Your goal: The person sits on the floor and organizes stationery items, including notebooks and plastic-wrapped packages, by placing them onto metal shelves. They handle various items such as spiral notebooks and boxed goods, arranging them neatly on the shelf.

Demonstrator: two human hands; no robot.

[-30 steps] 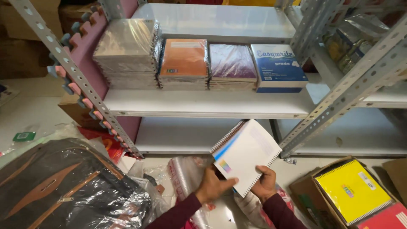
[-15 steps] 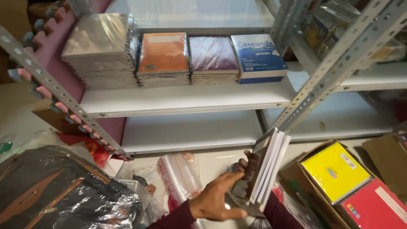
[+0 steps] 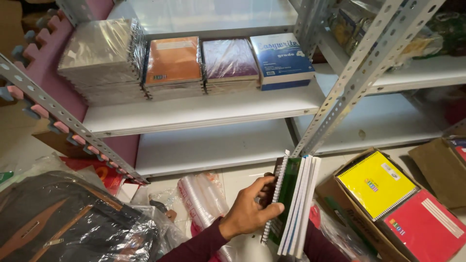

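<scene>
— Comparing the head view with a second ago: what changed?

— The spiral notebooks [image 3: 292, 206] were face-up then, a white cover toward the camera, both hands at the lower corners. Now the small stack stands on edge, a green cover facing left and the page edges toward the camera.

— And the hands?

— The left hand [image 3: 252, 211] clasps the wire-bound side, fingers curled round the spiral, closed on the notebooks. The right hand is hidden behind the stack; only a sleeve shows below, so I cannot tell its grip.

— So what does that mean?

— My judgement: the stack has been gathered and squared, ready for placing.

— Which way does it point?

— Its long axis runs from bottom toward the top, leaning slightly right, aimed at the white lower shelf [image 3: 208, 145]. It's held above the floor, left of the cardboard box [image 3: 340, 201] holding a yellow notebook [image 3: 374, 183].
</scene>
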